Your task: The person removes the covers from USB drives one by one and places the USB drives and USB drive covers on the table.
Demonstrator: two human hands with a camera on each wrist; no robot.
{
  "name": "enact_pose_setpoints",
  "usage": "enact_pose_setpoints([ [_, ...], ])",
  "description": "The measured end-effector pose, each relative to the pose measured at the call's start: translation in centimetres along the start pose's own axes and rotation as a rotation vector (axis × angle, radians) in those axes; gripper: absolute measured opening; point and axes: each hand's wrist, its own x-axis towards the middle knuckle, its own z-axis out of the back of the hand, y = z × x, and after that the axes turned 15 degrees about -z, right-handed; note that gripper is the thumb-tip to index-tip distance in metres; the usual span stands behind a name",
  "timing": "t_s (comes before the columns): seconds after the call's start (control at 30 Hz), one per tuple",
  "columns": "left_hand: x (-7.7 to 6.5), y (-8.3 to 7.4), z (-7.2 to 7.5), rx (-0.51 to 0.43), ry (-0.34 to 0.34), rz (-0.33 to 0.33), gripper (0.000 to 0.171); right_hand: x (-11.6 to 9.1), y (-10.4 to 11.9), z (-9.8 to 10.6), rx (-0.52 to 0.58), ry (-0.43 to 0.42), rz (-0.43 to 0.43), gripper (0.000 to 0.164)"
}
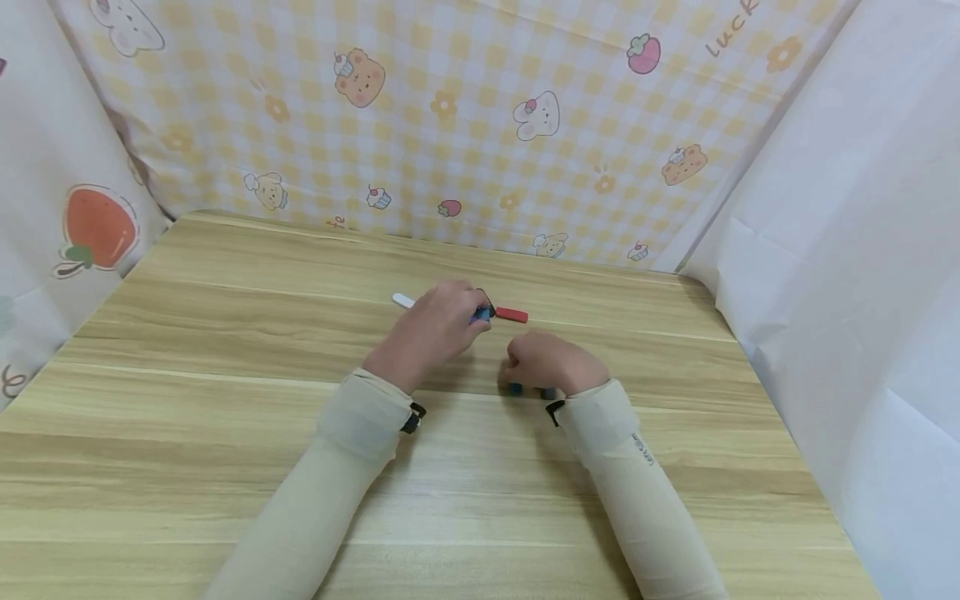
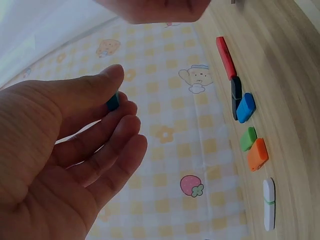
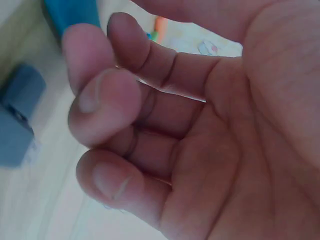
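My left hand (image 1: 442, 321) is over the far middle of the table, pinching a small teal piece (image 2: 114, 102) between thumb and forefinger; most of that piece is hidden. My right hand (image 1: 551, 360) is lower and to its right, fingers curled. Right at its fingertips is a teal block (image 3: 75, 15); whether the fingers grip it or only lie in front of it I cannot tell. A dark grey piece with a notch (image 3: 17, 117) sits on the table beside these fingers, showing below the right hand in the head view.
Along the table's far side lie a red stick (image 2: 226, 57), a black stick (image 2: 236, 97), a blue piece (image 2: 246, 108), a green piece (image 2: 248, 139), an orange piece (image 2: 258, 154) and a white stick with a green band (image 2: 269, 205). A patterned cloth (image 1: 450, 125) hangs behind.
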Motion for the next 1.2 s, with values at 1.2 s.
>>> enact_pose_setpoints([
  [1.2,0.7,-1.3,-6.2,-0.07,0.311,0.03,0.007,-1.6,-2.8,2.5,0.087,-0.074,-0.054,0.022],
])
